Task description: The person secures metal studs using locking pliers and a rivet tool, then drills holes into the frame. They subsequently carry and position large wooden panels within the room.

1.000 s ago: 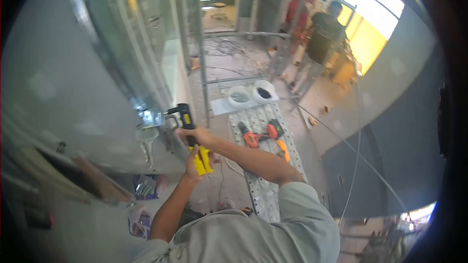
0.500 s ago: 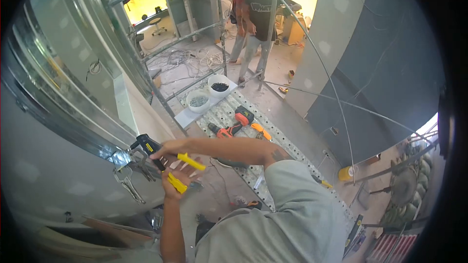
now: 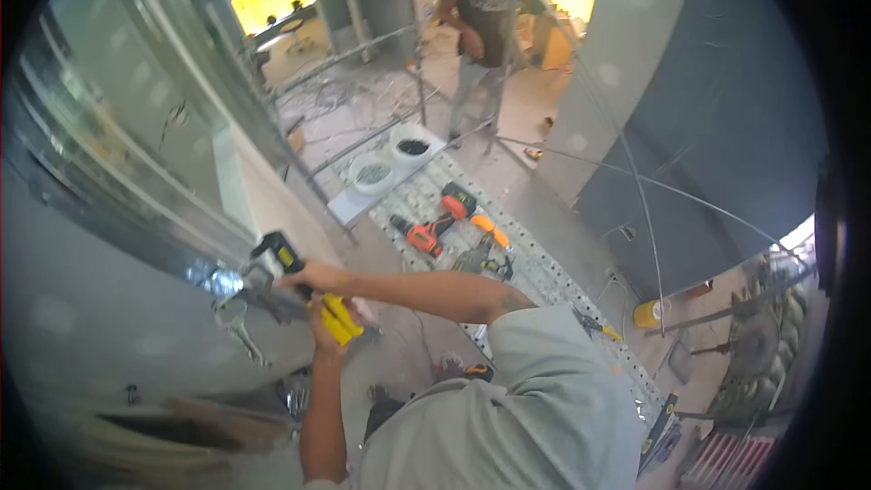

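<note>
Right hand (image 3: 311,278): shut round black tool (image 3: 275,243)
Left hand (image 3: 327,336): closed on its yellow handles (image 3: 339,319)
Writing: tool sticker (image 3: 285,257), shirt print (image 3: 488,3) too blurry
Plank's (image 3: 544,283) far edge: two tubs (image 3: 371,178)

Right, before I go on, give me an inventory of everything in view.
hand tool: one, black and yellow, in both hands
locking pliers: at least one, silver, hanging at the wall
metal track: one, silver, along the wall
white buckets: two, white, on the plank's far end
cordless drill: one, orange-red and black, on the plank
perforated plank: one, grey, ahead
scaffold frame: one, grey, beyond
yellow bucket: one, right side
co-worker: one clearly visible, dark shirt, background
other clutter: too blurred to count
left hand: one, bare, on yellow handles
right hand: one, bare, on black body
</note>
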Demonstrator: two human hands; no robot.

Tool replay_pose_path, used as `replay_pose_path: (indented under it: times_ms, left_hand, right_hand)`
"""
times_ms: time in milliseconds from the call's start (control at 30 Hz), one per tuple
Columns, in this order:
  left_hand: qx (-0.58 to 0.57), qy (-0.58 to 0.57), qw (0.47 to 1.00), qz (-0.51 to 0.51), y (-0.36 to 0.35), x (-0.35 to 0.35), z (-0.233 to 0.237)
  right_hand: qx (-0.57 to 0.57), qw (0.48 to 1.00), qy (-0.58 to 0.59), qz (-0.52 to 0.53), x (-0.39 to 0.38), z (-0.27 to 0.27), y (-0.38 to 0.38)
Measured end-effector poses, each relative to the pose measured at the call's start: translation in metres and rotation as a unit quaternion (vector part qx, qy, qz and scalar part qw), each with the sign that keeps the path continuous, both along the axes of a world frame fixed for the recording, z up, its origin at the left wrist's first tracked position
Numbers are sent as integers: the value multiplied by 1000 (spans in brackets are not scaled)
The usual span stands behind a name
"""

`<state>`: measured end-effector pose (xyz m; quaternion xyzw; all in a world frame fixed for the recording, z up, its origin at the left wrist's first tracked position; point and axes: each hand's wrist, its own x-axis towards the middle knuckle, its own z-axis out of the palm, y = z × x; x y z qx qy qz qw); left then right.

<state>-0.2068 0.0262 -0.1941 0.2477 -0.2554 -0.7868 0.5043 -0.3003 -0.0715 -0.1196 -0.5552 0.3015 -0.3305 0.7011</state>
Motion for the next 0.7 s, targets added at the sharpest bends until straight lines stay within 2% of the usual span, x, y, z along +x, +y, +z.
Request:
replay_pose_path:
  times_ms: [33, 67, 100, 133, 167, 200, 233, 267, 300, 333, 367, 400, 433, 467, 500, 533, 567, 633, 700]
  left_hand:
    - [29, -3, 999, -28, -2, 4, -14]
    - [72, -83, 993, 29, 7, -8, -8]
    - [21, -107, 993, -37, 6, -14, -5]
    - [-31, -132, 986, -100, 8, -17, -9]
    - [-20, -150, 986, -70, 11, -18, -43]
    - [-115, -187, 971, -94, 17, -19, -27]
    - [-109, -193, 973, -69, 26, -5, -21]
    - [-68, -223, 971, -51, 34, 7, -18]
    - [-26, -249, 967, -39, 41, 15, -17]
    - [4, -254, 967, -2, 51, 35, -27]
    - [10, -269, 962, 43, 64, 57, -35]
    - [18, -280, 957, 71, 80, 78, -49]
    - [73, -294, 947, 106, 95, 101, -78]
    - [46, -355, 927, 114, 110, 114, -73]
    - [75, -363, 918, 138, 125, 115, -57]
    - [145, -338, 917, 151, 137, 125, -64]
    - [213, -316, 909, 168, 146, 134, -74]
    - [227, -296, 917, 141, 160, 142, -91]
    - [238, -279, 920, 135, 159, 135, -95]
  right_hand:
    - [14, 999, 26, -34, -6, -10, -2]
    - [92, 995, -26, -34, -19, -14, 0]
    - [83, 994, 26, -64, -44, 0, 7]
    - [110, 990, 0, -87, -63, -11, 11]
    - [114, 987, -14, -112, -87, -19, 17]
    - [101, 983, 2, -151, -117, -16, 29]
    - [95, 983, 39, -152, -151, -49, 30]
    - [104, 972, 37, -206, -182, -31, 56]
    - [119, 963, 68, -234, -216, -36, 70]
    - [93, 954, 152, -243, -247, -24, 93]
    - [33, 938, 256, -231, -284, -34, 115]
    - [28, 877, 421, -231, -311, -37, 138]
    - [53, 864, 435, -250, -331, -47, 161]
    - [-42, 793, 540, -279, -352, -66, 186]
    - [-131, 703, 637, -289, -372, -82, 216]
    - [-60, 685, 669, -281, -380, -86, 232]
    - [-56, 643, 717, -264, -390, -102, 250]
    - [-10, 607, 751, -260, -394, -131, 277]
    - [25, 601, 754, -264, -386, -152, 294]
